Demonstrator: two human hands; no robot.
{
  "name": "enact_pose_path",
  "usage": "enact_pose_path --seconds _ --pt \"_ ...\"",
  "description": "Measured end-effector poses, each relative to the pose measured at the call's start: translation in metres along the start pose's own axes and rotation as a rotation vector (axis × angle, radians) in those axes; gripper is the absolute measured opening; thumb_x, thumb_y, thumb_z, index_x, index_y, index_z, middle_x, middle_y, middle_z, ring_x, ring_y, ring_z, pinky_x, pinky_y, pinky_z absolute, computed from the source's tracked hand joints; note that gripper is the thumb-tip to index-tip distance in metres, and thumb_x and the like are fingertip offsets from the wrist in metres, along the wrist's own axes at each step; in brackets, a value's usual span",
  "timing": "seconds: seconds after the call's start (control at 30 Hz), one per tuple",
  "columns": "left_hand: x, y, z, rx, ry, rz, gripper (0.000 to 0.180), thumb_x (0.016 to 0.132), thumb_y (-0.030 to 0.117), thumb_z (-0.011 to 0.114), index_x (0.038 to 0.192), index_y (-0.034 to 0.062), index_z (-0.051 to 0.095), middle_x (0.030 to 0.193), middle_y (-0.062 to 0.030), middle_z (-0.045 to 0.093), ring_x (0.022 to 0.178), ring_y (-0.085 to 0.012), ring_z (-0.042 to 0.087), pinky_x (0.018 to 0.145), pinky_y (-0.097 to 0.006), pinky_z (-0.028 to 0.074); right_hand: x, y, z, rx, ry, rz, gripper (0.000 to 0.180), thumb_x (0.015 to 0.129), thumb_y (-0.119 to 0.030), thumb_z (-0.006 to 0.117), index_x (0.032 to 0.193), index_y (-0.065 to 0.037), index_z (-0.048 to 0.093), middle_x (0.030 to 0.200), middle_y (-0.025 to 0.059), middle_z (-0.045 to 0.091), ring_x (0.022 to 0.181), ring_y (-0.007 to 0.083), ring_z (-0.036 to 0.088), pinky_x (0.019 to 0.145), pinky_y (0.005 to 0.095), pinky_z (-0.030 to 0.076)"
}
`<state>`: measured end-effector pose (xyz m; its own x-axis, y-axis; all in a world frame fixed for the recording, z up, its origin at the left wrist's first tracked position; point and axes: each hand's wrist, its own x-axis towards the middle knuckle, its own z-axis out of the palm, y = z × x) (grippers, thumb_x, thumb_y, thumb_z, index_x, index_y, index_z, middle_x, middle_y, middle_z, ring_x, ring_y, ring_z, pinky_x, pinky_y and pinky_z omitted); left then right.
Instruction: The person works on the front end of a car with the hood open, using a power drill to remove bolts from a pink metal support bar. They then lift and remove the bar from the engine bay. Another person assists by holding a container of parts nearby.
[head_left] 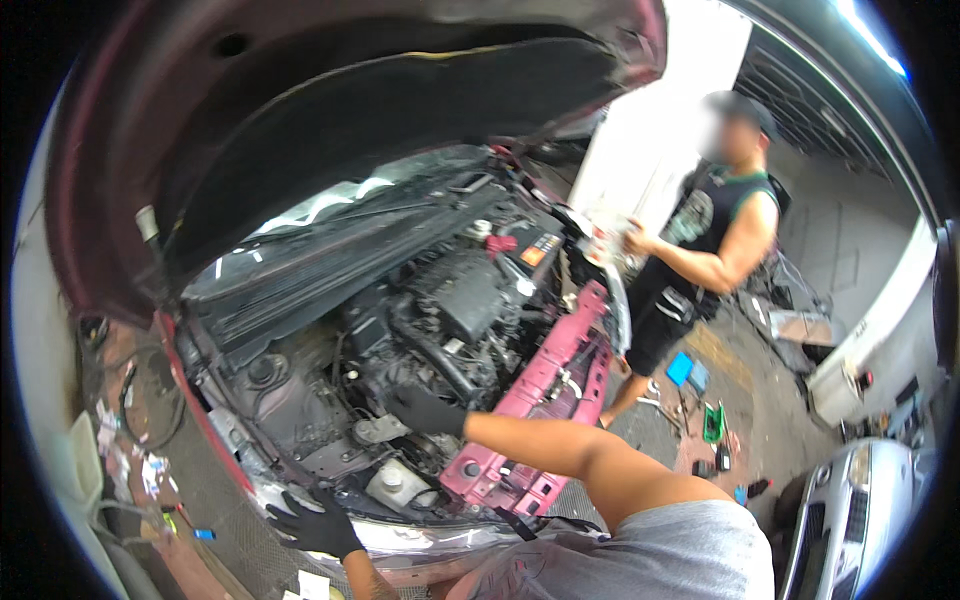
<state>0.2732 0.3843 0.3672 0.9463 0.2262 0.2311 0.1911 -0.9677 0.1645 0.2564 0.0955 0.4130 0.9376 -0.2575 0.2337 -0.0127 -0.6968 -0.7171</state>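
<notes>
My left hand (pixel 315 524), in a black glove, rests with its fingers spread on the front corner of a car, by the headlamp area. My right hand (pixel 428 410), also in a black glove, reaches across the pink front crossmember (pixel 555 385) into the engine bay. It is over dark parts beside a metal bracket (pixel 380 430); its fingers blend into them, so I cannot make out their grip. A white fluid reservoir (pixel 395 484) sits between my two hands. Beyond my right hand are a black curved hose (pixel 432 358) and the dark engine cover (pixel 462 298).
The raised hood (pixel 400 110) hangs over the bay. A battery (pixel 540 250) and a red cloth (pixel 500 243) lie at the far right. Another person (pixel 735 225) stands there holding a whitish container (pixel 604 240). Tools and a green tray (pixel 713 422) lie on the floor.
</notes>
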Motion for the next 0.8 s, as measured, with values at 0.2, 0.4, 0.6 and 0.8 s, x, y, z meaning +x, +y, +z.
enact_pose_path --seconds 0.2,0.4,0.6,0.8 --pt "-0.008 -0.002 0.016 0.004 0.027 0.126 0.065 0.094 0.062 0.047 0.142 0.0168 0.046 0.158 -0.0117 0.032 0.146 -0.0376 0.028 0.105 -0.069 0.027 -0.275 0.057 -0.081 -0.051 -0.122 0.397 0.034 0.095 -0.032 0.059 0.111 -0.004 0.069 0.1 0.0154 0.071 0.092 0.0277 0.069 0.083 0.0406 0.054" --pt "-0.006 -0.007 0.006 0.113 0.007 0.108 0.071 0.093 0.067 0.045 0.144 0.0183 0.045 0.157 -0.0051 0.035 0.145 -0.036 0.031 0.103 -0.068 0.03 -0.467 0.111 -0.106 -0.109 0.007 1.081 0.034 0.085 -0.028 0.05 0.092 0.0 0.069 0.096 0.0282 0.067 0.089 0.0434 0.066 0.082 0.0512 0.051" --pt "-0.006 -0.005 0.018 0.142 0.022 0.117 0.07 0.092 0.069 0.045 0.143 0.0205 0.045 0.155 -0.0055 0.039 0.143 -0.035 0.033 0.103 -0.067 0.031 -0.653 0.193 -0.083 -0.365 -0.148 0.998 0.026 0.082 -0.024 0.06 0.077 0.0 0.069 0.071 0.0202 0.066 0.067 0.0286 0.064 0.067 0.045 0.051" --pt "-0.006 -0.006 0.02 0.156 0.059 0.122 0.067 0.093 0.067 0.045 0.142 0.0219 0.046 0.154 -0.0034 0.04 0.143 -0.0339 0.034 0.103 -0.066 0.031 -0.595 0.145 -0.104 -0.135 0.096 1.324 0.026 0.08 -0.024 0.063 0.08 0.001 0.07 0.064 0.0159 0.063 0.063 0.0235 0.062 0.064 0.0434 0.049"
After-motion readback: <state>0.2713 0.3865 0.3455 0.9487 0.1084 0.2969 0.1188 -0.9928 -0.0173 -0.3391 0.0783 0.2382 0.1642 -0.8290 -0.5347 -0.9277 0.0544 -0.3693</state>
